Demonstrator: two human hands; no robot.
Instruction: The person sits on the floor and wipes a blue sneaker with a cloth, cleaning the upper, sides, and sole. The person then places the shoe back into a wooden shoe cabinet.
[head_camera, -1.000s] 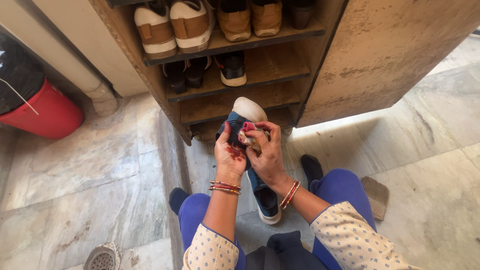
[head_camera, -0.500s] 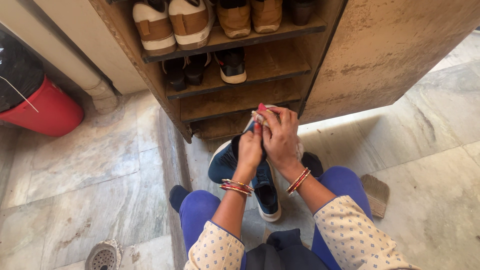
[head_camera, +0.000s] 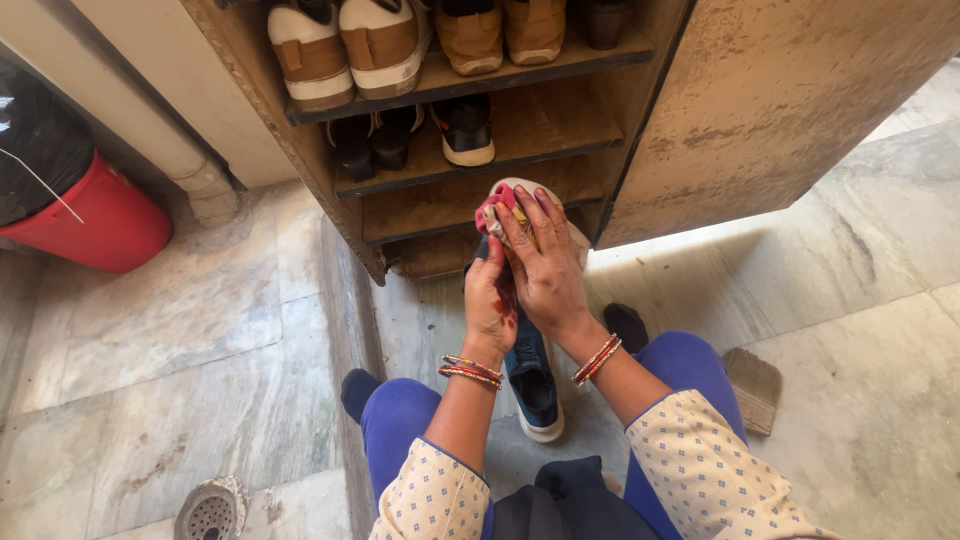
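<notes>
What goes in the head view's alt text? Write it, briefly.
A seated person's left hand steadies a blue sneaker while the right hand presses a pink cloth to its white toe, before a wooden shoe rack; another blue sneaker lies between the knees.

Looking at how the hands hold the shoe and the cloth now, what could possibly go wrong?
1. The left hand alone grips the blue shoe while the right hand presses a cloth on its white toe; it might slip and drop onto the second shoe below.
2. The raised toe sits close to the wooden shelf, so it may knock the edge.
</notes>
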